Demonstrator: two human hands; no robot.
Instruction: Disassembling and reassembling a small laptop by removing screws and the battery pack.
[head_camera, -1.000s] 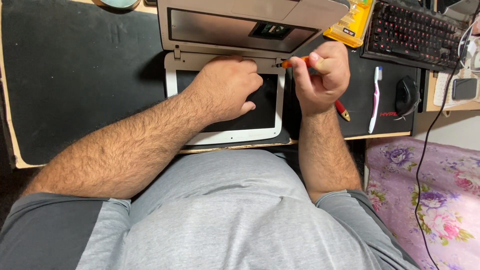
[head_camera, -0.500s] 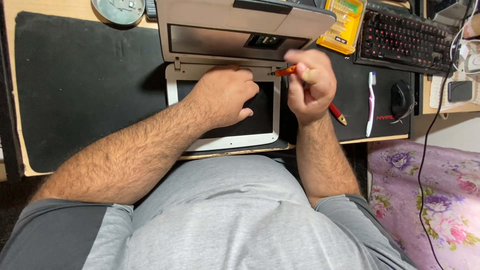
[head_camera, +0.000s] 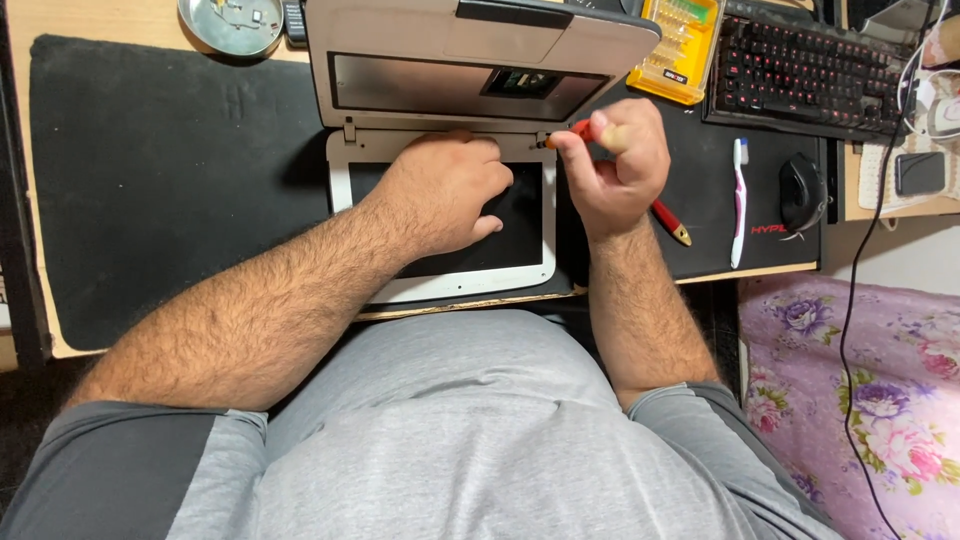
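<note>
A small white-framed laptop (head_camera: 350, 180) lies open on a black desk mat (head_camera: 170, 170), its beige base part (head_camera: 470, 60) folded away from me. My left hand (head_camera: 440, 195) rests flat on the dark screen, pressing it down near the hinge. My right hand (head_camera: 615, 165) is closed around a red-handled screwdriver (head_camera: 578, 130), whose tip points left at the right hinge.
A second red screwdriver (head_camera: 670, 222) and a white-and-pink toothbrush (head_camera: 738, 205) lie right of my hand. A yellow bit case (head_camera: 678, 45), a dark keyboard (head_camera: 800, 70), a black mouse (head_camera: 802, 190) and a round metal dish (head_camera: 232, 22) ring the mat. A floral bedspread (head_camera: 860, 400) is at the lower right.
The view has shifted so the desk sits lower in frame. My right hand has turned the screwdriver at the hinge. The left hand stays on the screen.
</note>
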